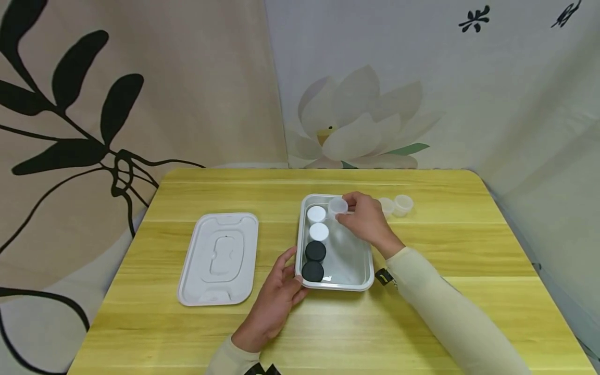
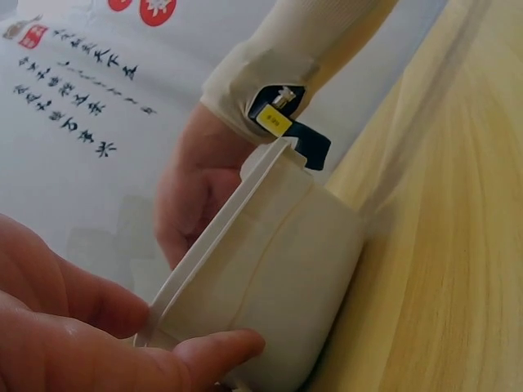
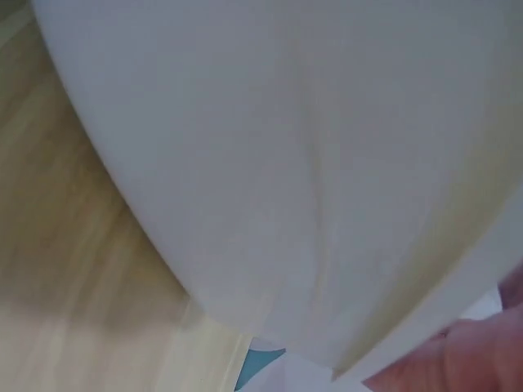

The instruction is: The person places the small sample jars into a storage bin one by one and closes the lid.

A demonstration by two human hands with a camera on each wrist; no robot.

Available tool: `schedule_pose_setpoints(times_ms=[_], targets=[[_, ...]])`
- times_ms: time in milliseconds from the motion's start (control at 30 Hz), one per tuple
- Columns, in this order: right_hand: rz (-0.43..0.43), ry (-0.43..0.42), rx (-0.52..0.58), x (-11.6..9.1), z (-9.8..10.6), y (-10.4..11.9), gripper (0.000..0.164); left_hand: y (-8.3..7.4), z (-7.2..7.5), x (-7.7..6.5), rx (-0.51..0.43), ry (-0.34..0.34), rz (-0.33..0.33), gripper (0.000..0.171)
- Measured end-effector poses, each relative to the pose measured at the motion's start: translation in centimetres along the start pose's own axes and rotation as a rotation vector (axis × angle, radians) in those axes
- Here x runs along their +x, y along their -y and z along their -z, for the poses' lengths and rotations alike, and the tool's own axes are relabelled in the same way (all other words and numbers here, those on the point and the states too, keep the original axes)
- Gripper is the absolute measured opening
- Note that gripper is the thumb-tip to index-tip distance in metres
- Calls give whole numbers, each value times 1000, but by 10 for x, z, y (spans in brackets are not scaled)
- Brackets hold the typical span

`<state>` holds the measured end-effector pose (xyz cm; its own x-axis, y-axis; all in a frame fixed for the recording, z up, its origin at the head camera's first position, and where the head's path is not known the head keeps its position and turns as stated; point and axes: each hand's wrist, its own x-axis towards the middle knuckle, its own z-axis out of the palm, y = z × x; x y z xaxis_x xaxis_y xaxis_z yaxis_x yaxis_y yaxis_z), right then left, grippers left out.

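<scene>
A white rectangular plastic box (image 1: 349,263) stands uncovered on the table. Along its left side, from far to near, sit two white round caps or jars (image 1: 319,232) and two black ones (image 1: 312,271). My right hand (image 1: 365,217) pinches a small translucent cup (image 1: 338,206) by its right side, at the box's far end beside the farther white one. At the near left corner, my left hand (image 1: 276,297) holds the box; in the left wrist view its fingers (image 2: 221,355) grip the rim and outer wall. The box's wall (image 3: 245,163) fills most of the right wrist view.
Two more translucent cups (image 1: 403,204) stand right of the box, partly behind my right hand. A white lid (image 1: 217,260) lies flat on the wooden table (image 1: 422,333) to the left. Patterned fabric (image 1: 211,94) hangs behind the table's far edge.
</scene>
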<state>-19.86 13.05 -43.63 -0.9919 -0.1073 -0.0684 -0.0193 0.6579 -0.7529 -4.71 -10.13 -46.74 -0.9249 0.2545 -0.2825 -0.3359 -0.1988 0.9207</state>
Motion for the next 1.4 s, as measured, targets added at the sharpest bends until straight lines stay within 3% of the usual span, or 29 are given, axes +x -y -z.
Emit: schedule_pose_setpoints(times_ms=[567, 833, 1133, 1400], targets=[[-9, 16, -206, 6, -5, 11, 42, 1, -1, 2, -7, 6, -18, 65], [-7, 72, -331, 9, -11, 12, 42, 1, -2, 0, -5, 8, -18, 66], [56, 83, -447, 7, -17, 14, 30, 2, -1, 0, 7, 6, -18, 66], [48, 134, -462, 6, -15, 15, 47, 3, -2, -1, 8, 8, -15, 66]])
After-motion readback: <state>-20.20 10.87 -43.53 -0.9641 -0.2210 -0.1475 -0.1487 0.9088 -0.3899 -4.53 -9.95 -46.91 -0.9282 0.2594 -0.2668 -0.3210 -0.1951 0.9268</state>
